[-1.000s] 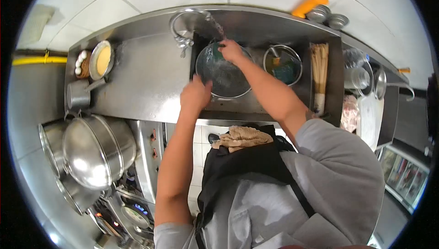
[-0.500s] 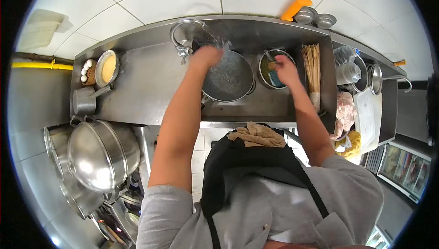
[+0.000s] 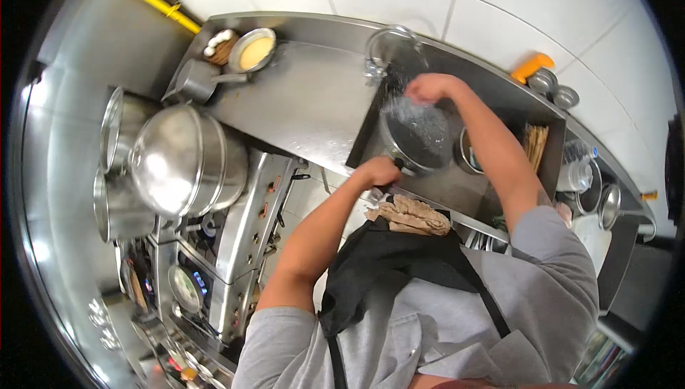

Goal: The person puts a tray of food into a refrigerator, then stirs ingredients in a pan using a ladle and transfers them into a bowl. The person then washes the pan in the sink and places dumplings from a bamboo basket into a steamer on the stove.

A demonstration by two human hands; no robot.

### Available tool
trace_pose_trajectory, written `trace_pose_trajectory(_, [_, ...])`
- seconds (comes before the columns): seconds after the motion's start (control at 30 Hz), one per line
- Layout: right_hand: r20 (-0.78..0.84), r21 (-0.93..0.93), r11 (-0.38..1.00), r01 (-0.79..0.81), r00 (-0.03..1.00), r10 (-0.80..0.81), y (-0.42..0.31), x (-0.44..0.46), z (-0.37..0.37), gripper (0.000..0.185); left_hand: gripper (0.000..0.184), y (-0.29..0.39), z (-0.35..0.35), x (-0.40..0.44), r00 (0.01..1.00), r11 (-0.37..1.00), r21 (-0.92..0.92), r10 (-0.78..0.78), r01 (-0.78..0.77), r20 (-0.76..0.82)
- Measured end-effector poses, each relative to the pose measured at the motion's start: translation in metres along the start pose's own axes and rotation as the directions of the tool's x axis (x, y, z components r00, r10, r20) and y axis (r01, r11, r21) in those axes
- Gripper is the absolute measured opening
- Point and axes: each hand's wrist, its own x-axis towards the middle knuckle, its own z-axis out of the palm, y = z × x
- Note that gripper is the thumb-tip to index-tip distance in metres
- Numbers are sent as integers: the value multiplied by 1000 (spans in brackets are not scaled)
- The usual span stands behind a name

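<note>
A dark, round frying pan (image 3: 422, 135) sits tilted in the steel sink under splashing water. My left hand (image 3: 380, 173) is closed around its black handle near the sink's front edge. Close to the running tap (image 3: 378, 53), my right hand (image 3: 427, 88) is held above the pan's far rim. Its fingers are curled, and anything inside them is hidden. Partly behind my right forearm stands a metal pot (image 3: 465, 152) in the sink.
Wooden sticks (image 3: 535, 145) stand at the sink's right end. On the left counter are a bowl of yellow liquid (image 3: 255, 52), eggs (image 3: 220, 39) and a saucepan (image 3: 194, 81). Below them, a large domed steamer (image 3: 178, 160) stands by the stove, where a pan (image 3: 185, 288) sits over blue flame.
My left hand has gone from under the tap to the frying pan's handle. My right hand has left the pot and moved to the water. The view has swung towards the stove.
</note>
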Motion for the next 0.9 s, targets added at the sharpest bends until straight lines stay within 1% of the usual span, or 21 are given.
trace_pose_trajectory(0.03, [-68,-274,962,-13,998,-6,-23,-30,-11,27,23,20,-4,-4,992,987,117,-119,113,39])
trace_pose_trajectory(0.07, [-223,-450,893,-27,971,-83,-5,-31,-10,27,27,41,-8,-9,969,949,237,-234,210,76])
trace_pose_trajectory(0.1, [-352,-293,952,-89,936,-21,-14,-54,-17,31,25,59,-14,-28,953,930,220,-304,296,4])
trace_pose_trajectory(0.13, [-475,-146,985,-96,880,15,-18,-72,-19,33,24,83,-27,-50,924,904,194,-376,381,-66])
trace_pose_trajectory(0.17, [-452,-76,982,-174,884,122,-43,-99,-25,32,22,95,-33,-68,924,906,192,-357,378,-136])
trace_pose_trajectory(0.2, [-423,26,982,-188,888,181,-43,-111,-26,34,20,99,-33,-85,913,901,187,-353,391,-207])
trace_pose_trajectory(0.23, [-501,-132,986,-99,865,20,-40,-124,-23,36,15,97,-26,-96,858,880,129,-398,457,-325])
trace_pose_trajectory(0.27, [-514,-116,989,-89,858,17,-23,-124,-23,35,15,93,-23,-109,835,866,162,-383,474,-395])
trace_pose_trajectory(0.3, [-458,-71,983,-167,881,116,-51,-140,-27,36,16,93,-25,-132,821,861,182,-359,475,-443])
trace_pose_trajectory(0.33, [-464,-31,988,-154,878,122,-45,-141,-29,36,14,96,-29,-156,798,863,158,-355,480,-486])
trace_pose_trajectory(0.37, [-523,-38,994,-105,850,70,-43,-139,-25,37,13,95,-26,-182,754,855,133,-355,501,-553])
trace_pose_trajectory(0.4, [-488,60,997,-58,869,80,-40,-133,-26,36,13,94,-21,-206,710,850,117,-344,513,-615])
trace_pose_trajectory(0.43, [-494,67,995,-76,864,99,-32,-120,-24,40,13,92,-12,-232,668,840,82,-363,536,-649])
trace_pose_trajectory(0.5, [-428,265,956,-128,872,236,-63,-104,-4,47,12,99,14,-290,590,828,20,-383,561,-711])
trace_pose_trajectory(0.53, [-384,360,919,-163,871,305,-75,-96,3,51,12,105,29,-318,551,797,-43,-454,602,-700])
trace_pose_trajectory(0.57, [-346,454,880,-137,884,316,-80,-81,13,55,11,112,46,-347,509,762,-106,-521,639,-685])
trace_pose_trajectory(0.63, [-256,625,774,-96,912,320,-58,-24,26,62,12,121,93,-402,389,698,-225,-603,679,-696])
trace_pose_trajectory(0.67, [-270,674,730,-111,883,383,-53,2,33,62,12,125,119,-425,321,630,-290,-674,721,-666])
trace_pose_trajectory(0.77, [-285,794,596,-122,791,541,-60,72,43,61,15,145,201,-480,93,357,-481,-867,801,-490])
trace_pose_trajectory(0.83, [-295,856,509,-89,724,623,-64,103,43,61,16,149,252,-502,-59,173,-574,-930,800,-363])
trace_pose_trajectory(0.9, [-208,927,373,-40,774,599,-32,140,28,59,18,150,296,-516,-185,-10,-628,-959,778,-214])
